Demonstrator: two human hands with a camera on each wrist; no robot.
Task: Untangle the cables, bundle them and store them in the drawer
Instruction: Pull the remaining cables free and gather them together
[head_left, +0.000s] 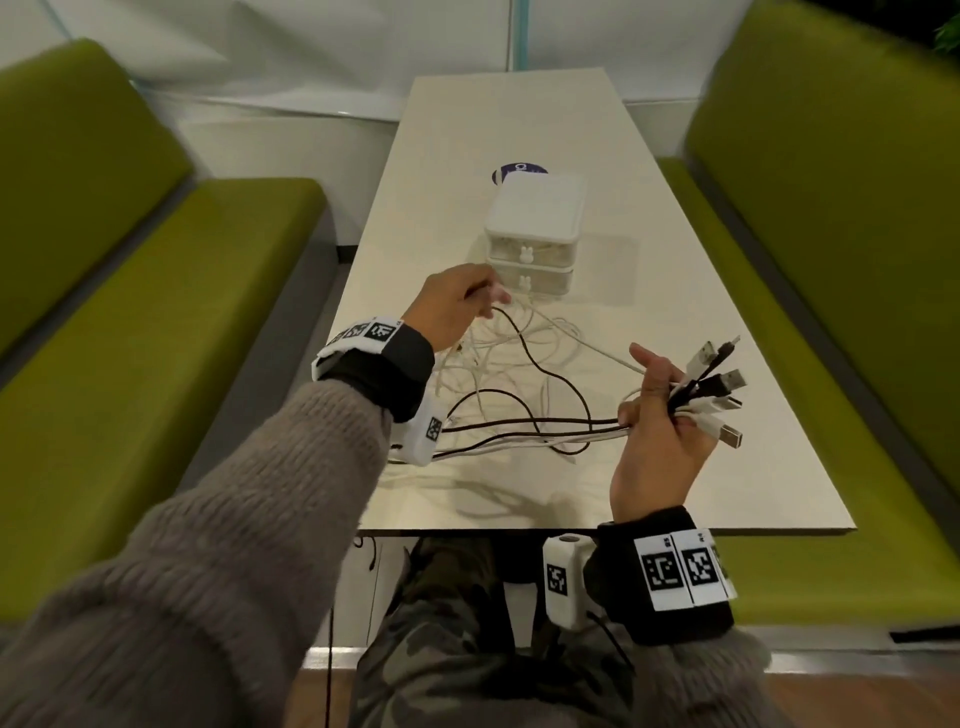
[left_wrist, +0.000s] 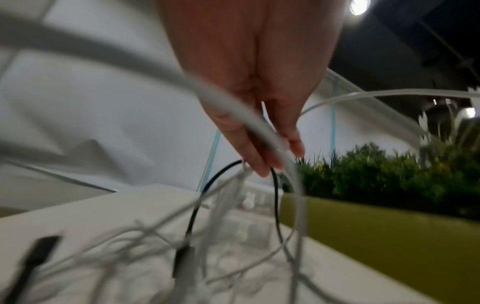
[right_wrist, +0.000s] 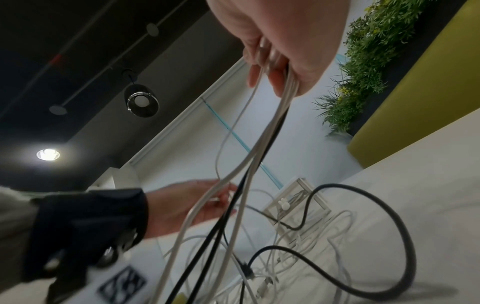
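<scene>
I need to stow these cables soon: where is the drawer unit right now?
In the head view the drawer unit stands mid-table, just beyond the left hand and the loose cables.

Two stacked drawers (head_left: 530, 262) on one table (head_left: 701, 457), two green benches (head_left: 156, 322) flanking that table, about five plugs (head_left: 719, 384) fanned beside it, one round sticker (head_left: 506, 172) behind the drawers.

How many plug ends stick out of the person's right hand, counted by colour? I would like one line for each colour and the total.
Seen in the head view, beyond the right hand, which grips the cables:
White plugs: 3
Black plugs: 2
Total: 5
</scene>
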